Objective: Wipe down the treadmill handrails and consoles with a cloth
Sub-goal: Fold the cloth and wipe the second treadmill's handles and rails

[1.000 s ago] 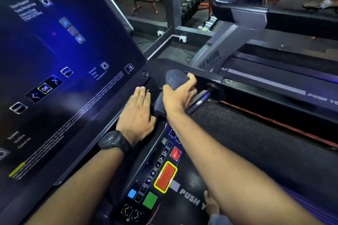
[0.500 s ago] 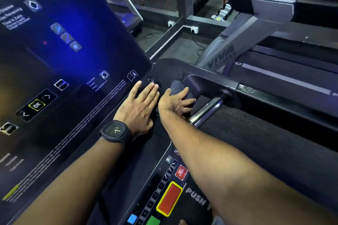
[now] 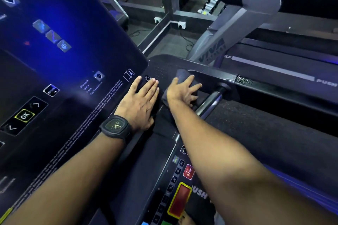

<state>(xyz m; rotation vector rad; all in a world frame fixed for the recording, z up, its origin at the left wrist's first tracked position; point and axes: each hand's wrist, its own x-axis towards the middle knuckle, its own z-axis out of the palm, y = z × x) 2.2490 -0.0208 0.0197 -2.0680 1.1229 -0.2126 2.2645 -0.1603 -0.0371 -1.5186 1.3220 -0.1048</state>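
Head camera view, looking down at a treadmill. A dark cloth (image 3: 182,75) is lying bunched at the right corner of the console deck (image 3: 162,70), just where the deck is meeting the black handrail (image 3: 214,78). The right hand (image 3: 182,91) is pressing down on it with fingers spread rather than curled round it. The cloth is looking soft, light and limp, so it is likely bunching and folding under the palm instead of sliding as a flat pad. It probably needs a broad, flat press on the deck. On the round metal grip bar (image 3: 210,103) just beside the hand, a loose wrap would suit it better. Dark cloth on dark plastic is making its edges hard to trace, so it is possibly reaching further than what is showing. The left hand (image 3: 140,100) is resting flat on the deck just beside the right one, fingers straight and together, holding nothing, with a black wristwatch (image 3: 116,127) on its wrist. To its left, the large touchscreen (image 3: 64,42) is glowing blue. Nearer the person, a red stop button (image 3: 188,172) is sitting beside the right forearm.
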